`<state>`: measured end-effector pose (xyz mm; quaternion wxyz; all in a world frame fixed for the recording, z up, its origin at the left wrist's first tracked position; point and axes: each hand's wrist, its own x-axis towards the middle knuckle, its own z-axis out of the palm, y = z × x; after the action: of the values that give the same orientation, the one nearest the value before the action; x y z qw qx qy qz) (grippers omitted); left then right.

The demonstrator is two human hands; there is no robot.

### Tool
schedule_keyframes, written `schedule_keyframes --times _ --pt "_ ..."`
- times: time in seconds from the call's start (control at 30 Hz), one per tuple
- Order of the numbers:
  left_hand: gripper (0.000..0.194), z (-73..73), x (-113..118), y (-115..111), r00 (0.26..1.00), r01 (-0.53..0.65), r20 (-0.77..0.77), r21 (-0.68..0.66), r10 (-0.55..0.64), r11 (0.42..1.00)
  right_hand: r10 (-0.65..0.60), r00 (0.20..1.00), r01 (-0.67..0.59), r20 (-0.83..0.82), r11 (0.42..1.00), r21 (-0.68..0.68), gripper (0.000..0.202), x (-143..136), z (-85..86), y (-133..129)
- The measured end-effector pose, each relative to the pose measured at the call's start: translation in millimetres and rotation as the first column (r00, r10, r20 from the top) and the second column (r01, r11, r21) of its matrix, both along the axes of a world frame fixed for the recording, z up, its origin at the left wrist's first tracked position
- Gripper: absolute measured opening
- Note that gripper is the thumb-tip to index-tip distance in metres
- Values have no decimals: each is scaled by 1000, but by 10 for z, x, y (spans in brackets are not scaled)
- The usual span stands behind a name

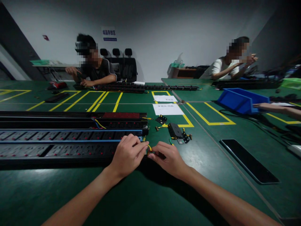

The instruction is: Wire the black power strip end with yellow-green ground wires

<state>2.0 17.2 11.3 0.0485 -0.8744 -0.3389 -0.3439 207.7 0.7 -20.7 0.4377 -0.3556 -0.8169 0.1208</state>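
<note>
A short yellow wire (150,147) curves between my two hands at the right end of the nearest power strip (77,151). My left hand (129,153) rests over that strip's end, its fingers pinched on the wire. Facing it, my right hand (169,159) pinches the wire's other end, where something small and brass-coloured partly shows. Just behind lies a blue-edged power strip (70,136). To the right of the strips sit a black metal end piece (175,131), a small black bracket (161,119) and a green wire (171,141).
A dark phone (249,161) lies at the right. Behind it, another person's hand (263,107) touches a blue bin (242,100). Paper labels (168,109) lie among yellow tape outlines. Two people (94,69) (228,67) sit across the green table.
</note>
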Motion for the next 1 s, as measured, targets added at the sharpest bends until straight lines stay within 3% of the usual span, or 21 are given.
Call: schedule_keyframes --times 0.17,0.43,0.77,1.0 --pt "22 25 16 -36 999 -10 42 -56 13 998 -98 994 94 -56 993 -65 23 -14 22 3" --pt "13 26 10 -22 997 -57 36 -100 61 993 -132 989 123 -70 985 -122 22 2 -9 29" --pt "12 0 6 17 994 -101 35 -153 108 983 -61 996 58 -57 997 -49 25 4 -60 49" --pt "13 -9 11 25 991 -131 5 -202 135 971 -28 997 22 -76 997 -80 33 13 -56 43"
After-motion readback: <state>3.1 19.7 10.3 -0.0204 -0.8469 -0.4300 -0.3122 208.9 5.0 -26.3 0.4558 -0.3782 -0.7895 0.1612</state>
